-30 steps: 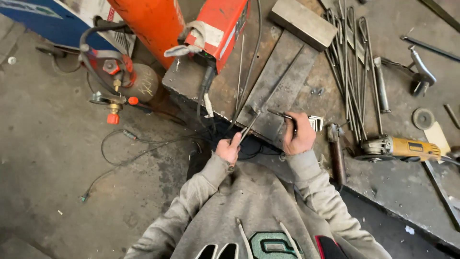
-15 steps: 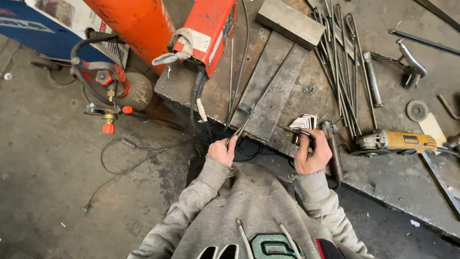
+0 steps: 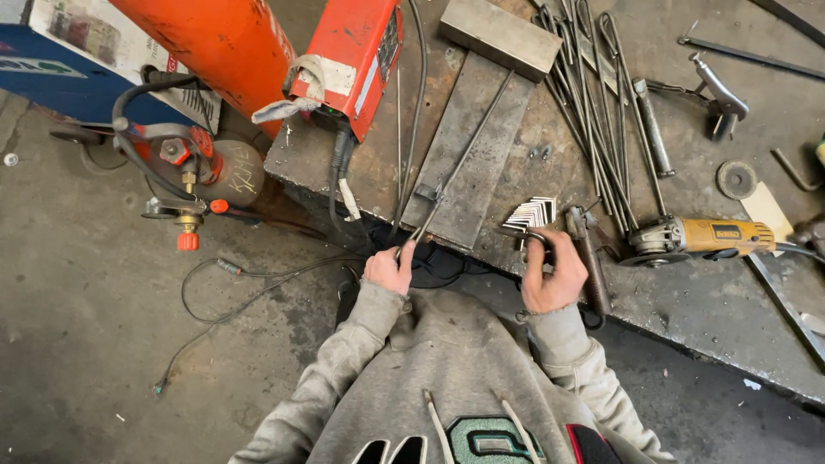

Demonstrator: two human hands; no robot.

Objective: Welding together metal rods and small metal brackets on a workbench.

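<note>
Steel rod [image 3: 460,167] in left hand [image 3: 388,270], slanting away

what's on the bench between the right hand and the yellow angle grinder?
In the head view, a dark-handled hammer-like tool lies there, right beside the right hand and short of the yellow angle grinder. Past it, only bare bench top.

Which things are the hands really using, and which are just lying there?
In use:
- left hand holds the thin metal rod
- right hand grips a dark tool beside the stack of small angle pieces
- steel plate under the rod

Lying about:
- yellow angle grinder
- bundle of long rods
- red welding machine
- gas cylinder
</note>
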